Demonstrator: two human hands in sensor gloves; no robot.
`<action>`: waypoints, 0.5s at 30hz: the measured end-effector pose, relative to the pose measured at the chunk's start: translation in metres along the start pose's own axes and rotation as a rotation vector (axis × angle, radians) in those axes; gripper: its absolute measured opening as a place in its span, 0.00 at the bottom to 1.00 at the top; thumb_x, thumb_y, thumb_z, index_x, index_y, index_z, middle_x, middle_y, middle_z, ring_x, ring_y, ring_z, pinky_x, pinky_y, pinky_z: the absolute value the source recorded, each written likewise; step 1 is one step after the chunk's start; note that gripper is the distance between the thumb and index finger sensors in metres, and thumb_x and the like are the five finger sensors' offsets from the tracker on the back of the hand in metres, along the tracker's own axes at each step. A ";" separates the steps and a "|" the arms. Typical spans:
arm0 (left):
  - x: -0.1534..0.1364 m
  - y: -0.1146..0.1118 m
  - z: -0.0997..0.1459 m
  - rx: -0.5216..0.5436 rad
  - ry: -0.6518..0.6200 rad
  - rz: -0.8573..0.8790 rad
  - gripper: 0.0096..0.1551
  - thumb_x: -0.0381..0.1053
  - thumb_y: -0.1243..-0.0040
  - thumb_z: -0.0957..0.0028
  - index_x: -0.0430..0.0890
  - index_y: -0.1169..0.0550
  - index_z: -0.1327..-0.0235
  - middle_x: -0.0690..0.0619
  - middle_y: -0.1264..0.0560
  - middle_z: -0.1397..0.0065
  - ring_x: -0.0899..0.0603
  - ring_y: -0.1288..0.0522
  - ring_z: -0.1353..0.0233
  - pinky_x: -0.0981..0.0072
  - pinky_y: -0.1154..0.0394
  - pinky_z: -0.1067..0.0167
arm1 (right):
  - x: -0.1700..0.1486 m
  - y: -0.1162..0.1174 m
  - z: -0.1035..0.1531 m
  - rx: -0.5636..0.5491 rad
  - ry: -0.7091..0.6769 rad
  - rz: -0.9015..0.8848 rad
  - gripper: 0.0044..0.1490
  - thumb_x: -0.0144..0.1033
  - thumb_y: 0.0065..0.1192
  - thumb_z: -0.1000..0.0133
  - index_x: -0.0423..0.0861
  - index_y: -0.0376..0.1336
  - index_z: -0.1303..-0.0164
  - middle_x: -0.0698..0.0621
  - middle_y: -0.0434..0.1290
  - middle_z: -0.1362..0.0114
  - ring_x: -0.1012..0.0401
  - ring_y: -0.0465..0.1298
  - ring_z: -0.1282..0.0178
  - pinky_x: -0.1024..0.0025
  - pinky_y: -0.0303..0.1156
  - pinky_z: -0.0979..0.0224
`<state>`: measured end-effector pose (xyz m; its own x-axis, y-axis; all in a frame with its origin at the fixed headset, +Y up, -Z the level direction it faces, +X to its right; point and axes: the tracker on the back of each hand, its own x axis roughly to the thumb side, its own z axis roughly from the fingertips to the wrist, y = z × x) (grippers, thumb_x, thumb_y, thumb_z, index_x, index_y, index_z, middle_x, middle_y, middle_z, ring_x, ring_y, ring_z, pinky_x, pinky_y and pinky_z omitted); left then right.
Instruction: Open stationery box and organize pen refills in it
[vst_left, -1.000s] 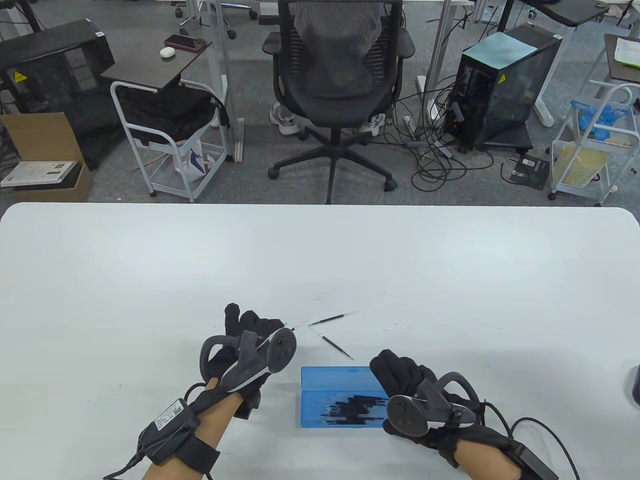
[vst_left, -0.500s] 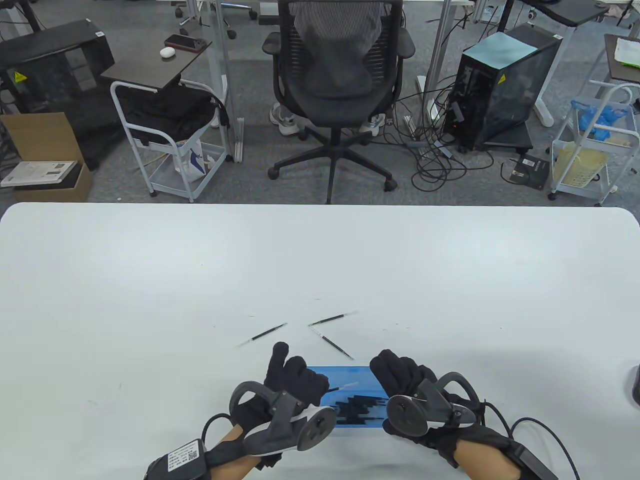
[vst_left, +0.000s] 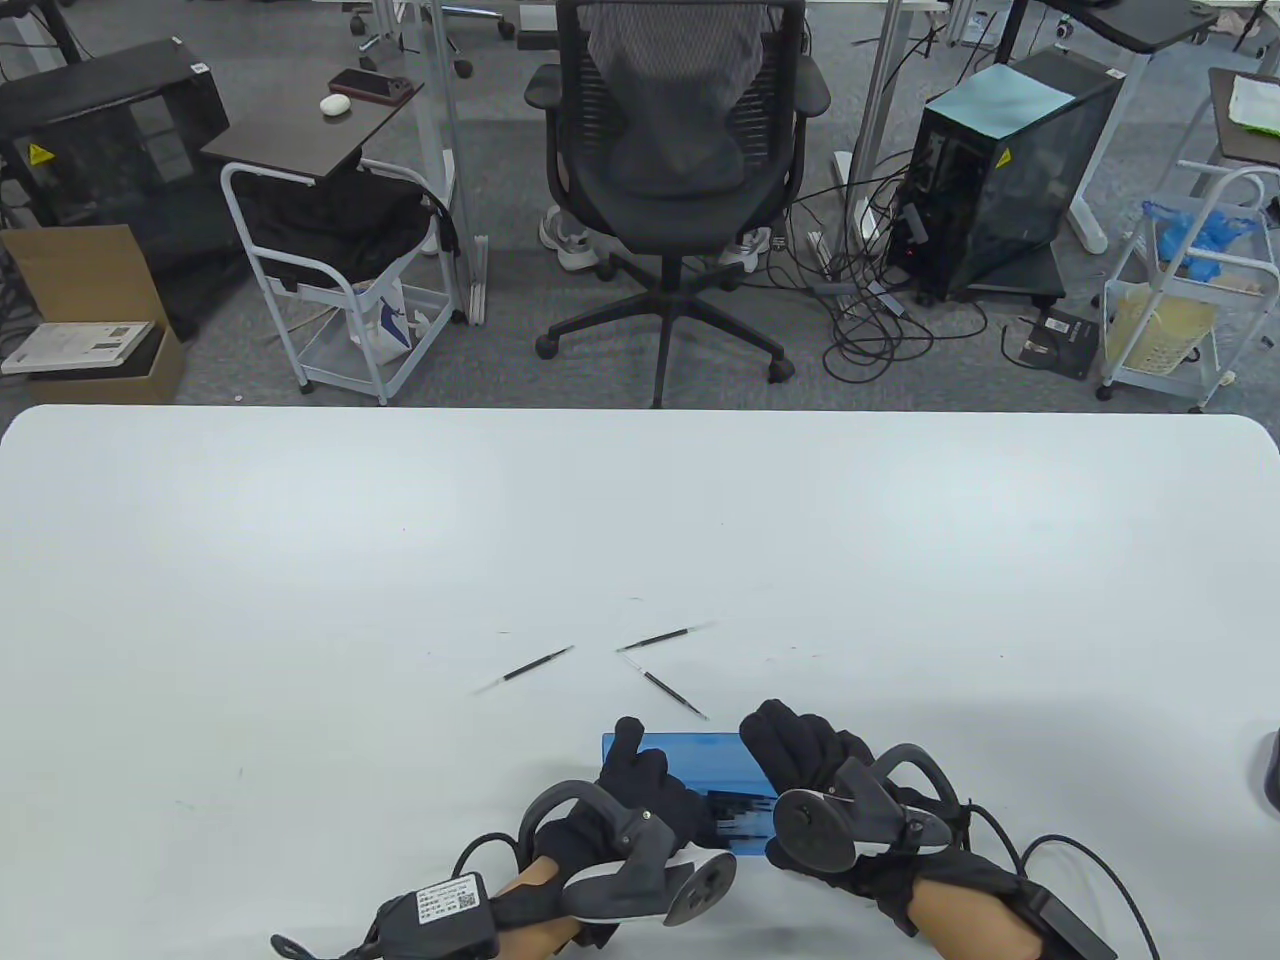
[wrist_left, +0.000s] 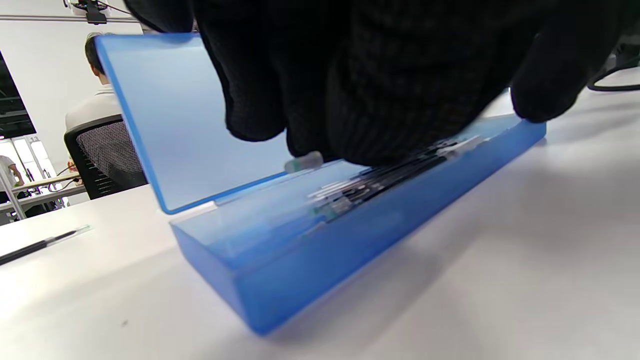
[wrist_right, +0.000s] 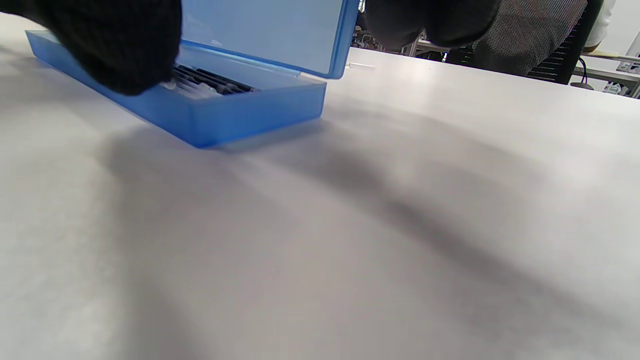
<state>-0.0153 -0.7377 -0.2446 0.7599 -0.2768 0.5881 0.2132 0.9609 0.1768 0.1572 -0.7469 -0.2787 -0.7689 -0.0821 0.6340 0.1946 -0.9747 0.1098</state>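
The blue stationery box (vst_left: 690, 752) lies near the table's front edge with its lid (wrist_left: 175, 125) standing up. Black pen refills (vst_left: 745, 810) lie inside it, also seen in the left wrist view (wrist_left: 380, 182) and the right wrist view (wrist_right: 210, 80). My left hand (vst_left: 655, 775) reaches down into the box, its fingers (wrist_left: 400, 90) curled over a refill whose pale end (wrist_left: 305, 162) sticks out beneath them. My right hand (vst_left: 790, 745) grips the lid's right edge (wrist_right: 345, 45). Three loose refills lie beyond the box: left (vst_left: 525, 668), middle (vst_left: 665, 688) and far (vst_left: 655, 637).
The white table (vst_left: 300, 560) spreads wide to the left, right and back of the box. An office chair (vst_left: 680, 150) stands beyond its far edge, with carts and a computer case on the floor behind.
My left hand came back from the loose refills with one refill and has lowered it into the box. The right hand has stayed on the lid.
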 end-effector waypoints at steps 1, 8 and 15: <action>0.001 -0.001 -0.001 -0.002 -0.002 -0.004 0.27 0.49 0.25 0.52 0.52 0.20 0.38 0.58 0.15 0.37 0.45 0.20 0.26 0.31 0.45 0.17 | 0.000 0.000 0.000 0.000 0.000 -0.001 0.78 0.59 0.64 0.48 0.38 0.18 0.19 0.29 0.28 0.12 0.29 0.54 0.15 0.34 0.59 0.20; 0.002 -0.003 -0.004 -0.005 -0.004 -0.014 0.27 0.49 0.25 0.51 0.53 0.20 0.38 0.59 0.15 0.36 0.46 0.21 0.26 0.31 0.45 0.17 | 0.000 0.000 0.000 0.001 0.001 0.000 0.77 0.59 0.64 0.48 0.38 0.18 0.19 0.29 0.28 0.12 0.30 0.54 0.15 0.34 0.59 0.20; -0.006 0.023 0.009 0.065 -0.030 -0.012 0.26 0.49 0.25 0.51 0.55 0.20 0.38 0.60 0.15 0.36 0.47 0.20 0.26 0.33 0.42 0.17 | 0.000 0.000 0.000 0.000 0.001 0.001 0.77 0.59 0.64 0.48 0.38 0.18 0.19 0.29 0.28 0.12 0.30 0.54 0.15 0.34 0.59 0.20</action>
<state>-0.0205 -0.7140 -0.2363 0.7383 -0.2897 0.6091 0.1812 0.9551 0.2346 0.1573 -0.7470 -0.2787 -0.7694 -0.0834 0.6333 0.1954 -0.9746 0.1091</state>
